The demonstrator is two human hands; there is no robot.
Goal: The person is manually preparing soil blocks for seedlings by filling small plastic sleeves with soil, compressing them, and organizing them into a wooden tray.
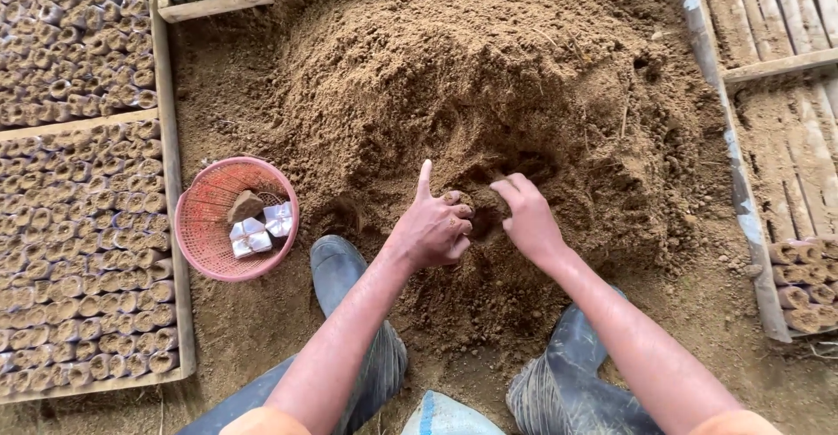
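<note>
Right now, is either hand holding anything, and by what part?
The left hand seems curled around something small, mostly hidden by its fingers; what it is cannot be told. The right hand digs into the soil pile beside it, gripping nothing visible.

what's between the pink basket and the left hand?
Head view: only loose brown soil with a shallow dent in it; nothing else lies between the pink basket and the left hand. A dark rubber boot sits just below that stretch.

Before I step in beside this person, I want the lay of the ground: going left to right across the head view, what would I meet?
Trays of filled soil pots → pink basket → left hand → right hand → wooden plank border → small stack of filled pots.
</note>
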